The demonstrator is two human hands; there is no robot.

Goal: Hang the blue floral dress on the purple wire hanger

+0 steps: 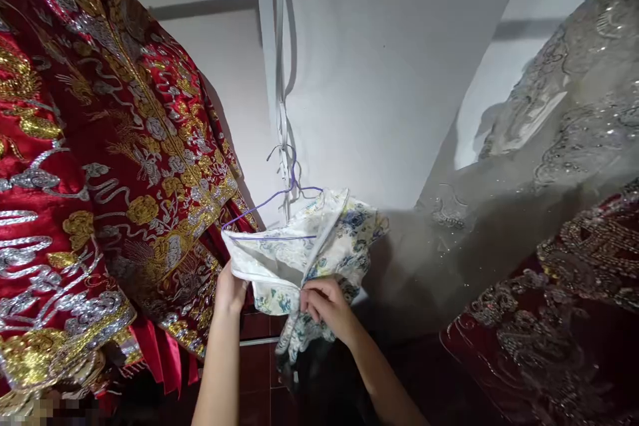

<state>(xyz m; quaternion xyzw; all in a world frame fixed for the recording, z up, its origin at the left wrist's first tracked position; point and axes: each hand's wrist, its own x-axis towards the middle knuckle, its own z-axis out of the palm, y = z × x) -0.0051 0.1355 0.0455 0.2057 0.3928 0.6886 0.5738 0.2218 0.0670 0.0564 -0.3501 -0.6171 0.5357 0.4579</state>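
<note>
Nearest to you, your right hand (324,303) is closed on the flowered top (349,233), thumb and bent fingers pinching the cloth at the low point of its neckline, where the two white-edged front sides meet. Your left hand (230,289) is at the top's left side, touching it just below the shoulder; its fingers go behind the cloth, so you cannot tell from here how tightly they are closed. The top is between your hands in the middle of the view, white with blue, green and yellow flowers, tilted, its neckline gaping and its lower part bunched beneath your right hand. Inside it sits a thin purple hanger (269,198), with one arm reaching the left shoulder and the hook standing above. To your left is a large red jacket (164,180) covered in gold and silver embroidery. To your right are a pale, sparkling dress (589,100) and, below it, a dark red beaded dress (559,333). Under the top you see part of a reddish tiled floor (254,373). Beyond the hanger, a metal pole (279,66) stands before the pale wall (374,66)
</note>
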